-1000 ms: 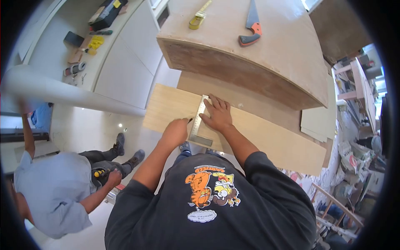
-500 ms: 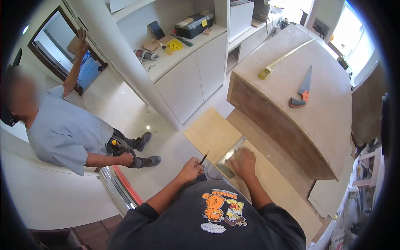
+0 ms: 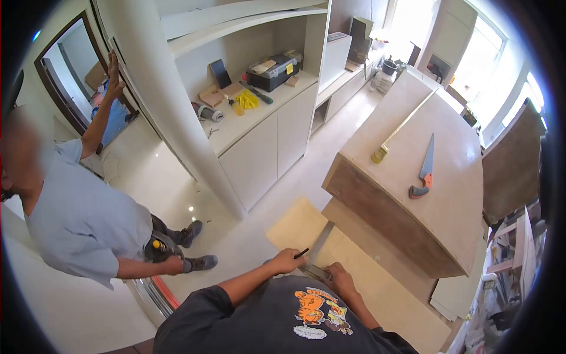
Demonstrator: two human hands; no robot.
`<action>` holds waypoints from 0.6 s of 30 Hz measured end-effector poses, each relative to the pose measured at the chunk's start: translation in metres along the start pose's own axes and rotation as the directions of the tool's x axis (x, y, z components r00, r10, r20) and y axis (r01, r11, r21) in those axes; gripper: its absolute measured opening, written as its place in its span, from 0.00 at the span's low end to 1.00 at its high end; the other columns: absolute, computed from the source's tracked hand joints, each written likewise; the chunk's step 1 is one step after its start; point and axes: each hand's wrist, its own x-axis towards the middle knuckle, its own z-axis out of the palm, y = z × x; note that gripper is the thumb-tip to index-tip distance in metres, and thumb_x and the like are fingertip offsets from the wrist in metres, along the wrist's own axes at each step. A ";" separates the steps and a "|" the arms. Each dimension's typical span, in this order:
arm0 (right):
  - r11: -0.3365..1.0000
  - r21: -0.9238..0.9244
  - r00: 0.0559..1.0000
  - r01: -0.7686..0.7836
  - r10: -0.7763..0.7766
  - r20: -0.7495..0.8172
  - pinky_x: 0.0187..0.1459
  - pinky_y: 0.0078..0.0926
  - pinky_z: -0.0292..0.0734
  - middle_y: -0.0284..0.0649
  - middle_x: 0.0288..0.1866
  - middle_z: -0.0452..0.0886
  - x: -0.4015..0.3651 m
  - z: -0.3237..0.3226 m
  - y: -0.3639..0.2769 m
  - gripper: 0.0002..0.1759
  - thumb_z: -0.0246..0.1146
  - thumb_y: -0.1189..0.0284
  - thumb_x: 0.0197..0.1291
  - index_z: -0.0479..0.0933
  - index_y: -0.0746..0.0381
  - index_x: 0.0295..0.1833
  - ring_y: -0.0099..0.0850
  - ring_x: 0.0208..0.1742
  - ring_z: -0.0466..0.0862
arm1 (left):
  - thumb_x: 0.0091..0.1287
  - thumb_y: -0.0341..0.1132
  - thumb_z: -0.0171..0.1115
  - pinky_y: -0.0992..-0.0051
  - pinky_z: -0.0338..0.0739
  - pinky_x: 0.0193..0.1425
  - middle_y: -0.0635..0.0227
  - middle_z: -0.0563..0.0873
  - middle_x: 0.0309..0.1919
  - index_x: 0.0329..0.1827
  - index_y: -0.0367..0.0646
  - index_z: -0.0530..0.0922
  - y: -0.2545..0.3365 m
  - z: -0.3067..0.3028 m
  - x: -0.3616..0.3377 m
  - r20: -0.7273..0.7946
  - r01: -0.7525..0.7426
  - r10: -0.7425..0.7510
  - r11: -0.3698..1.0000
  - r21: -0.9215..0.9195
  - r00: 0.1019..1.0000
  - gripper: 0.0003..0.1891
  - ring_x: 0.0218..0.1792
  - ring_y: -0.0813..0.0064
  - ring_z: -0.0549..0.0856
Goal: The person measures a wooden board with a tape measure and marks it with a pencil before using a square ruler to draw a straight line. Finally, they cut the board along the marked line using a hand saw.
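My left hand (image 3: pixel 288 261) is closed around a dark pencil (image 3: pixel 301 253), its tip pointing towards the metal blade of a try square (image 3: pixel 322 241). The square lies across a pale plywood board (image 3: pixel 359 259), its stock near my body. My right hand (image 3: pixel 340 279) is closed at the end of that stock, fingers bent against it. My dark shirt hides the near edge of the board and part of my right forearm.
A co-worker in a grey shirt (image 3: pixel 82 206) stands at left, one arm raised. A handsaw (image 3: pixel 425 171) and a tape measure (image 3: pixel 381 153) lie on the large wooden cabinet (image 3: pixel 413 215). A toolbox (image 3: pixel 273 71) rests on the shelf unit.
My left hand has moved in beside the square with the pencil. My right hand has shifted from over the blade to the stock's end. The whole view has tilted.
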 end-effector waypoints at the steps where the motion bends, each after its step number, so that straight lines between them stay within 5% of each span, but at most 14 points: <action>1: 1.000 -0.005 1.000 0.030 -0.030 -0.008 0.47 0.39 0.80 0.45 0.46 0.80 0.008 -0.003 -0.008 0.20 0.74 0.66 0.51 0.81 0.62 0.49 0.44 0.46 0.84 | 0.69 0.51 0.63 0.70 0.75 0.37 0.63 0.83 0.25 0.37 0.32 0.82 -0.003 -0.007 0.005 0.003 0.006 -0.006 1.000 -0.004 1.000 0.23 0.28 0.75 0.79; 4: 0.996 0.091 0.999 -0.008 0.004 0.039 0.48 0.38 0.80 0.44 0.49 0.79 0.028 -0.003 -0.023 0.20 0.70 0.65 0.56 0.79 0.59 0.54 0.45 0.48 0.83 | 0.69 0.51 0.64 0.70 0.74 0.37 0.66 0.83 0.25 0.36 0.32 0.82 0.006 -0.031 -0.004 -0.125 -0.072 0.062 0.995 -0.076 0.990 0.24 0.28 0.75 0.79; 7: 0.986 0.080 0.988 0.146 -0.141 -0.069 0.47 0.37 0.80 0.45 0.46 0.79 0.048 0.005 -0.035 0.20 0.73 0.68 0.53 0.80 0.62 0.50 0.43 0.44 0.84 | 0.68 0.48 0.65 0.68 0.71 0.29 0.65 0.82 0.23 0.39 0.33 0.82 -0.011 -0.044 -0.003 -0.135 -0.077 0.049 0.974 -0.214 0.990 0.21 0.22 0.74 0.76; 10: 0.974 0.074 0.974 0.216 -0.210 -0.085 0.47 0.38 0.80 0.45 0.46 0.79 0.071 0.017 -0.040 0.20 0.73 0.68 0.54 0.80 0.62 0.51 0.44 0.45 0.84 | 0.68 0.42 0.67 0.75 0.67 0.23 0.73 0.78 0.21 0.42 0.36 0.81 -0.017 -0.064 -0.010 -0.003 0.106 -0.123 0.865 -0.491 0.992 0.15 0.18 0.82 0.72; 13: 0.970 0.006 0.962 0.244 -0.241 -0.124 0.47 0.37 0.81 0.45 0.48 0.80 0.093 0.024 -0.055 0.19 0.73 0.68 0.55 0.80 0.61 0.51 0.44 0.45 0.84 | 0.68 0.36 0.67 0.80 0.63 0.20 0.78 0.74 0.20 0.44 0.39 0.80 -0.010 -0.083 -0.019 -0.036 -0.036 0.018 0.824 -0.565 0.999 0.10 0.17 0.87 0.69; 18: 0.969 -0.106 0.935 0.224 -0.244 -0.256 0.57 0.43 0.74 0.48 0.56 0.78 0.119 0.039 -0.063 0.27 0.73 0.64 0.53 0.77 0.63 0.57 0.48 0.56 0.78 | 0.67 0.34 0.68 0.79 0.64 0.20 0.77 0.75 0.21 0.43 0.39 0.79 -0.014 -0.123 -0.002 -0.260 -0.093 -0.089 0.786 -0.611 0.962 0.09 0.17 0.85 0.70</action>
